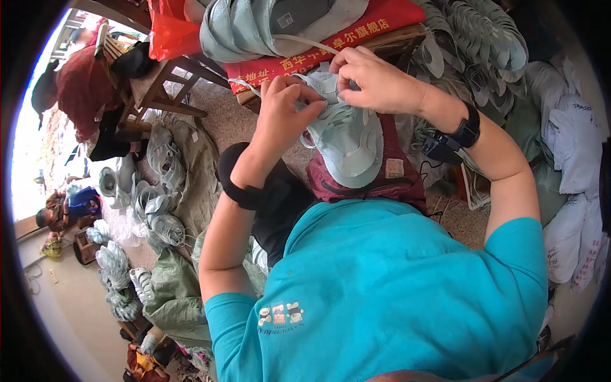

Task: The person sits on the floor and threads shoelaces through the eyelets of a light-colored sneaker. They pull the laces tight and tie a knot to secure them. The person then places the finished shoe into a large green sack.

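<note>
Teal shirt below | mint shoe upper on lap | left hand, right hand pinching its laces

Pale mint shoe upper, laced, toe toward person, on lap.

Teal short-sleeved shirt, black wristbands

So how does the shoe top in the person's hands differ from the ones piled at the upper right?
The shoe top being worked lies alone on the lap, held by the left hand and right hand, with a lace threaded in it. The piled shoe tops lie stacked together, untouched, and look greyer. Both are pale mesh shoe parts of much the same shape.
</note>
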`<state>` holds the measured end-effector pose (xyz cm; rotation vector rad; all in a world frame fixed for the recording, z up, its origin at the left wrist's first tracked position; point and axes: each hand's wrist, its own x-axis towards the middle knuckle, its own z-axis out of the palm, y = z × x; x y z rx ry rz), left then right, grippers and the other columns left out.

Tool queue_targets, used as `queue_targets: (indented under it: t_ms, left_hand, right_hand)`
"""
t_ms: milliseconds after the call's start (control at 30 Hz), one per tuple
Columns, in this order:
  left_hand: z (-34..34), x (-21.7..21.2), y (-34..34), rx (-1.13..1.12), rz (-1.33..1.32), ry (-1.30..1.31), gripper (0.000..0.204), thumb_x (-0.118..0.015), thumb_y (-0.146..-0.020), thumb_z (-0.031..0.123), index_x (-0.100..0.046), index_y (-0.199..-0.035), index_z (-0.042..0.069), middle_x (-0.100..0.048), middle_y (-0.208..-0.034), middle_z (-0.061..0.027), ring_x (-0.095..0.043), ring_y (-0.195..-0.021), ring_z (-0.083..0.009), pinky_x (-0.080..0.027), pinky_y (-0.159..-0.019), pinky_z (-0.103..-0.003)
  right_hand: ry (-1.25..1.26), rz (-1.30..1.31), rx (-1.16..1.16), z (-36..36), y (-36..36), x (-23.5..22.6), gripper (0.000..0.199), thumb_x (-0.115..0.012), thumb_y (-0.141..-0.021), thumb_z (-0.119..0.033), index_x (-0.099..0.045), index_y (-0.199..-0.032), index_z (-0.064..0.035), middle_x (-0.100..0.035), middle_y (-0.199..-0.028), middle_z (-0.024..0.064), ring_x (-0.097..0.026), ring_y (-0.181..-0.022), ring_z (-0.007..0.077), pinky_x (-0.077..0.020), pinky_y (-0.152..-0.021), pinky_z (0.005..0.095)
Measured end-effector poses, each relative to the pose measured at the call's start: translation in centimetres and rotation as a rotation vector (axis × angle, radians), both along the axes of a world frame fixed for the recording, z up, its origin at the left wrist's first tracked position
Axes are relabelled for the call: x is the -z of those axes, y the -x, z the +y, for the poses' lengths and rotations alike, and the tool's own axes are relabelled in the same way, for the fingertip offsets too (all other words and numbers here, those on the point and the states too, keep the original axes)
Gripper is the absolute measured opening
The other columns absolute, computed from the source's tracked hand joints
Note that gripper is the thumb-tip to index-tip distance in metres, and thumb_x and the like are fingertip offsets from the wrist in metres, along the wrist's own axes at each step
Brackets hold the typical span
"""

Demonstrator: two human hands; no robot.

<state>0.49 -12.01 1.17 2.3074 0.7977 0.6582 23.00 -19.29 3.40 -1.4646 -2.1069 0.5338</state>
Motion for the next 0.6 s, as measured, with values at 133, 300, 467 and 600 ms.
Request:
queue_targets:
  t_ms: [133,300,467,600]
  left_hand:
    - [-1.3,0.9,-0.9,-0.063,-0.027,-0.076,0.015,-0.078,-0.071,0.011,-0.073,-0.085,0.007,-0.058,-0.104,-0.0076,-0.047,-0.107,-0.0292,-0.042,-0.093,-0.038]
    - [-1.6,0.9,-0.8,-0.100,-0.043,-0.070,0.014,-0.076,-0.071,0.009,-0.072,-0.084,0.008,-0.057,-0.106,-0.0073,-0.047,-0.108,-0.0288,-0.040,-0.095,-0.038]
    - [-2.4,1.9,-1.4,-0.157,-0.098,-0.064,0.012,-0.075,-0.072,0.009,-0.072,-0.084,0.007,-0.057,-0.106,-0.0080,-0.047,-0.108,-0.0289,-0.040,-0.095,-0.038]
    - [-2.5,2.3,-1.6,-0.177,-0.142,-0.093,0.014,-0.076,-0.075,0.014,-0.071,-0.084,0.005,-0.058,-0.108,-0.0093,-0.048,-0.107,-0.0300,-0.041,-0.092,-0.039]
  right_hand:
    - [0.010,-0.026,0.040,-0.2,0.2,0.4,0.007,-0.066,-0.078,-0.010,-0.062,-0.077,-0.0033,-0.056,-0.121,0.0114,-0.047,-0.120,0.0303,-0.0395,-0.103,0.0387]
    - [0.070,0.040,0.087,-0.1,0.5,0.5,0.007,-0.067,-0.076,-0.008,-0.062,-0.076,-0.0036,-0.054,-0.124,0.0130,-0.046,-0.121,0.0327,-0.0383,-0.105,0.0405]
    - [-0.064,-0.082,0.045,-0.1,0.7,0.8,0.008,-0.066,-0.077,-0.007,-0.060,-0.079,-0.0029,-0.051,-0.129,0.0149,-0.045,-0.123,0.0325,-0.0384,-0.104,0.0410]
    - [-0.167,-0.030,0.018,-0.3,0.7,1.4,0.009,-0.066,-0.079,-0.006,-0.058,-0.080,-0.0031,-0.054,-0.125,0.0152,-0.048,-0.120,0.0320,-0.0400,-0.102,0.0415]
